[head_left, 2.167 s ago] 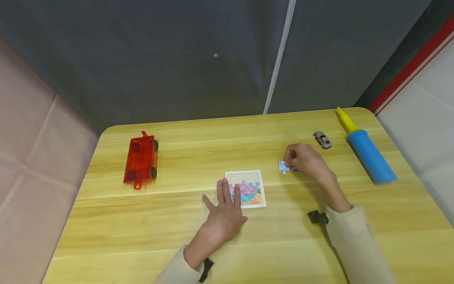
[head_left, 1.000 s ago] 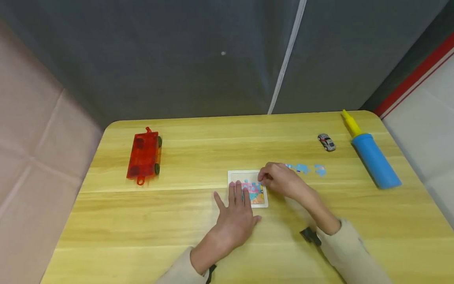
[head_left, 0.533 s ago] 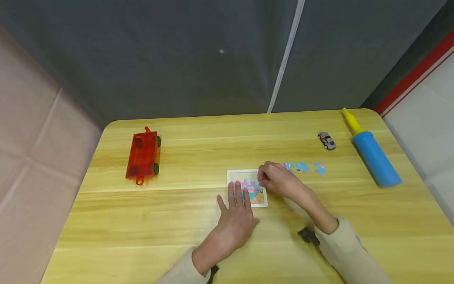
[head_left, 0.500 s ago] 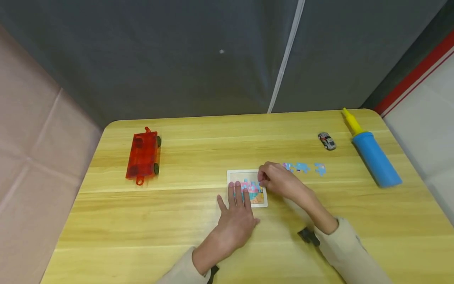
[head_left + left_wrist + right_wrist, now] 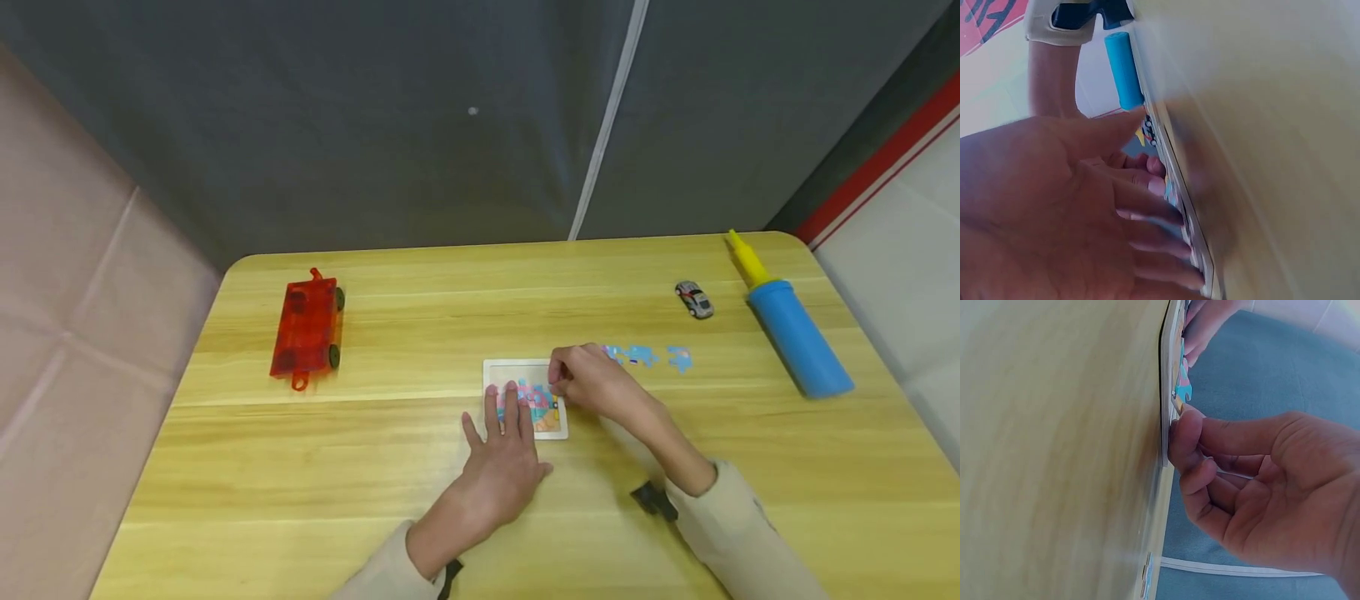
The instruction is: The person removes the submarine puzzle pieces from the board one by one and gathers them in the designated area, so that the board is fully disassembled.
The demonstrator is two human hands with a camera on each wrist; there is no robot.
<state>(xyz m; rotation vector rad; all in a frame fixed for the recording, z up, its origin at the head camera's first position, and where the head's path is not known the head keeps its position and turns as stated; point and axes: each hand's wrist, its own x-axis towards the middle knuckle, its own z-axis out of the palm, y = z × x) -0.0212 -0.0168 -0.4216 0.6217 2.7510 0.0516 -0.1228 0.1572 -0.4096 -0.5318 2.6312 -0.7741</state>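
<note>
A small square jigsaw puzzle tray with a pale rim lies on the wooden table, its lower part filled with pink, teal and orange pieces. My left hand rests on the tray's left side, fingers straight and spread, covering some pieces. At the tray's right edge my right hand pinches a puzzle piece between thumb and curled fingers; the fingers hide nearly all of it. The right wrist view shows the fingertips against the tray edge, beside a teal and pink piece. Loose blue puzzle pieces lie just beyond the right hand.
A red transparent toy wagon stands at the left. Toward the back right are a small silver toy car and a blue hand pump with a yellow nozzle. A grey curtain hangs behind the table.
From the loose pieces, my right hand has moved left to the tray's right edge and stays there over the last second. The left hand remains on the tray, fingers slightly shifted.
</note>
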